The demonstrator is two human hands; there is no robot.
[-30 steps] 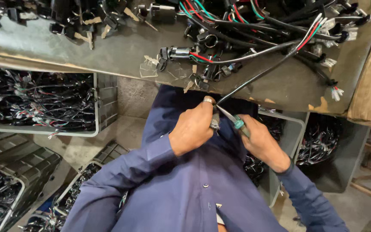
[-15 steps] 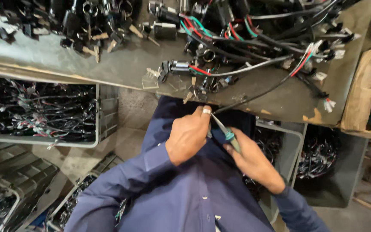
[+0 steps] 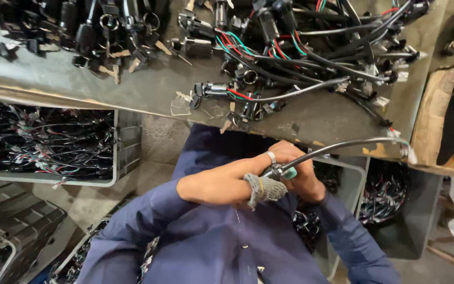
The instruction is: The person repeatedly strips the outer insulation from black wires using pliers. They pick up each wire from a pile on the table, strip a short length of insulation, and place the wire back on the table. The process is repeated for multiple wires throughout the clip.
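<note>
Both hands have closed together below the bench (image 3: 132, 100) edge. The left hand (image 3: 227, 181), thumb wrapped in cloth, and right hand (image 3: 303, 176) both grip the cable (image 3: 342, 144) end and a teal-handled tool (image 3: 289, 172), seemingly working a connector; steadiness matters next.

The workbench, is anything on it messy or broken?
Yes. The metal workbench holds a tangled heap of black cables, with scraps of clear plastic near its front edge. Its right end looks chipped and worn.

Sleeves (image 3: 148, 231) dk blue. Thumb wrap (image 3: 262, 188) grey knit. Tool tip (image 3: 290, 172) teal. Cable (image 3: 337, 144) blk. Bench (image 3: 80, 84) grey; wires (image 3: 248, 42) red/green/blk.
</note>
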